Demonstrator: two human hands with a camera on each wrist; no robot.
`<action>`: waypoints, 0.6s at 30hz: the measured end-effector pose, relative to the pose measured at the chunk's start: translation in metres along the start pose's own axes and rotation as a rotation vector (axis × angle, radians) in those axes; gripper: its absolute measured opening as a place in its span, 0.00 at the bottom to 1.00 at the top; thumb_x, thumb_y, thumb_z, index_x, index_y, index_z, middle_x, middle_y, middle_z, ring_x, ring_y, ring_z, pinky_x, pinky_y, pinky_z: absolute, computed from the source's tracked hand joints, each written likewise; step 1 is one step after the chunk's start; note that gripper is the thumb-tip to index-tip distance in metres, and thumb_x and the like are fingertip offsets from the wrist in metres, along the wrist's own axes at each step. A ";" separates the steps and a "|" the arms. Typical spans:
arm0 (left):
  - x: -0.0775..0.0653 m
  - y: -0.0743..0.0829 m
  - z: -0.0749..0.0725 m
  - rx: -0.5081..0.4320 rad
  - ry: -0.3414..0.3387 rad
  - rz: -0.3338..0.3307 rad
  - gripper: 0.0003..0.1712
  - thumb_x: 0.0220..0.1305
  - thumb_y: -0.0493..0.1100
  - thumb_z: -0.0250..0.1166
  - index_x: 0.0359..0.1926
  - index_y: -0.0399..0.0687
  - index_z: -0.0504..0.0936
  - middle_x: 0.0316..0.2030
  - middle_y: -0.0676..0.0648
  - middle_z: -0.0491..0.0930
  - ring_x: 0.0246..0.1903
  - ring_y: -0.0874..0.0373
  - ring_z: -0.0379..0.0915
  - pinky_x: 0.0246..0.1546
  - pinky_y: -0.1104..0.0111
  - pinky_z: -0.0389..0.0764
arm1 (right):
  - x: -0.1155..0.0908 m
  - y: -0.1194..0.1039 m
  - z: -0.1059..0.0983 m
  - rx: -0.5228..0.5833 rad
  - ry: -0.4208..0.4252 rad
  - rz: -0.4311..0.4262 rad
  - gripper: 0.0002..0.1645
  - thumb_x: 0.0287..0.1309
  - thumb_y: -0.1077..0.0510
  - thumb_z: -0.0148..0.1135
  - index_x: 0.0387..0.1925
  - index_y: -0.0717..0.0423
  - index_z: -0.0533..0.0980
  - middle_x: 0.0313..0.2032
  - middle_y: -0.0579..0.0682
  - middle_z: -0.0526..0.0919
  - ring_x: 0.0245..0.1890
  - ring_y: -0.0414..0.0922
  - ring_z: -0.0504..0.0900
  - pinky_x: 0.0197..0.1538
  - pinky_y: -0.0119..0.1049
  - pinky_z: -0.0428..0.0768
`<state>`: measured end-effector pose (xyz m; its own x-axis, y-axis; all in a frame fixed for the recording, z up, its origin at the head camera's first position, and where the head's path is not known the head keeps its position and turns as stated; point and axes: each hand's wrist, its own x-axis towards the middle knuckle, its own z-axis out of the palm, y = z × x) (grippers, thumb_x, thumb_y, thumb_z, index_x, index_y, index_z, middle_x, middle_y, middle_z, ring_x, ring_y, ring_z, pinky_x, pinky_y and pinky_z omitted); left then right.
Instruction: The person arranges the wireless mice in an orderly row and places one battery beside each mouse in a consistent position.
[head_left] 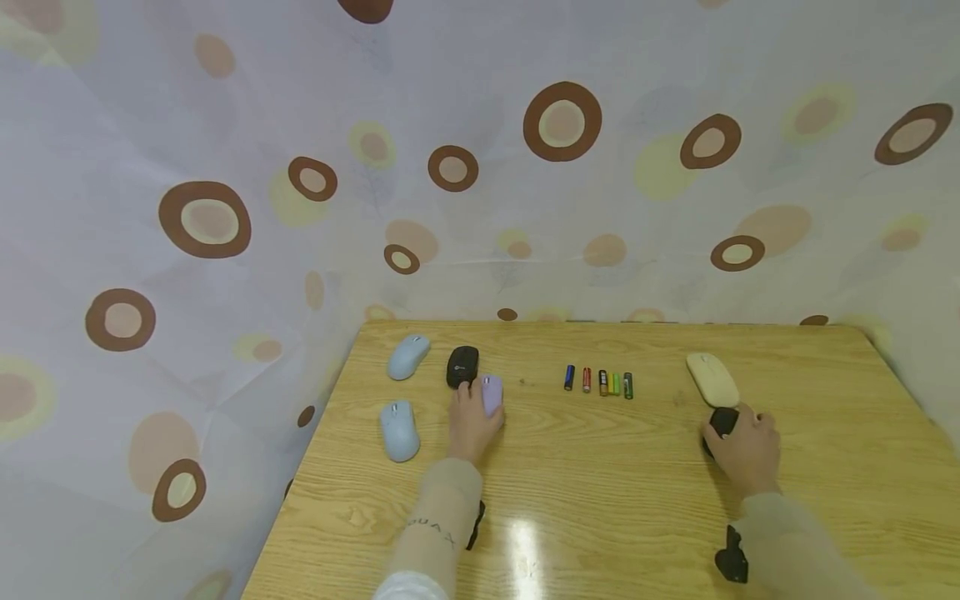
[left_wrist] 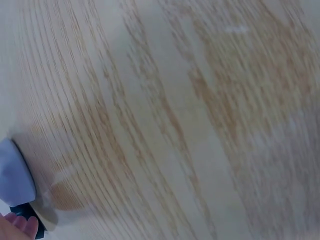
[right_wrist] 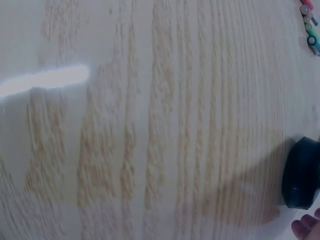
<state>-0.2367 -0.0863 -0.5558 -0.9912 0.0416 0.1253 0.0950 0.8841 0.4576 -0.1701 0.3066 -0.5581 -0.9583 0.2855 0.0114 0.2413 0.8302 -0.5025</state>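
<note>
The left hand's (head_left: pixel 474 423) thumb and fingers pinch the sides of a lilac computer mouse (head_left: pixel 491 393), in the far left part of the tabletop (head_left: pixel 585 467); the palm hides its rear. Its outer fingertips lie just beside a black mouse (head_left: pixel 463 365); contact there cannot be told. The right hand (head_left: pixel 752 450) grips a smaller-looking dark mouse (head_left: pixel 724 421) towards the right edge, thumb on the near side; most of that mouse is covered, and its outer fingers are hard to make out.

Just beyond the dark mouse, a cream mouse (head_left: pixel 712 380) lies nearer the far edge. One light blue mouse (head_left: pixel 408 357) rests by the far left corner, a second light blue mouse (head_left: pixel 400 432) nearer the left edge. Near the middle of the far edge stretches a short row of batteries (head_left: pixel 603 383) in blue, red, black-and-orange, yellow-green and dark green.

Each wrist view catches only some fingertips and a cut-off mouse low at its side. The tabletop's near edge is out of frame.

The black mouse bears a pale logo, too small to read, as is the battery print. Inverted lettering crosses the left sleeve (head_left: pixel 435 508); only A and X are clear.
</note>
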 end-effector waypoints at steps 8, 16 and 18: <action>0.000 0.001 0.009 -0.080 -0.016 -0.073 0.36 0.59 0.47 0.60 0.63 0.34 0.59 0.52 0.34 0.63 0.49 0.44 0.63 0.47 0.58 0.72 | -0.004 -0.003 0.002 0.081 -0.074 0.147 0.45 0.60 0.43 0.48 0.56 0.84 0.52 0.48 0.85 0.54 0.50 0.77 0.54 0.47 0.65 0.62; 0.002 0.003 0.011 -0.111 -0.001 -0.094 0.34 0.59 0.45 0.62 0.61 0.32 0.62 0.50 0.34 0.65 0.46 0.46 0.64 0.45 0.59 0.73 | -0.003 -0.003 0.003 0.114 -0.079 0.162 0.46 0.60 0.42 0.48 0.57 0.83 0.53 0.49 0.84 0.54 0.50 0.76 0.54 0.47 0.65 0.62; 0.002 0.004 0.011 -0.115 -0.002 -0.094 0.34 0.59 0.45 0.62 0.61 0.31 0.62 0.50 0.34 0.65 0.47 0.46 0.64 0.46 0.58 0.73 | -0.002 -0.002 0.004 0.114 -0.077 0.162 0.46 0.60 0.42 0.48 0.57 0.83 0.53 0.49 0.84 0.55 0.50 0.75 0.54 0.48 0.64 0.62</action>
<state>-0.2392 -0.0781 -0.5632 -0.9965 -0.0375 0.0752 0.0117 0.8248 0.5652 -0.1690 0.3026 -0.5602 -0.9182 0.3698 -0.1420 0.3789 0.7152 -0.5873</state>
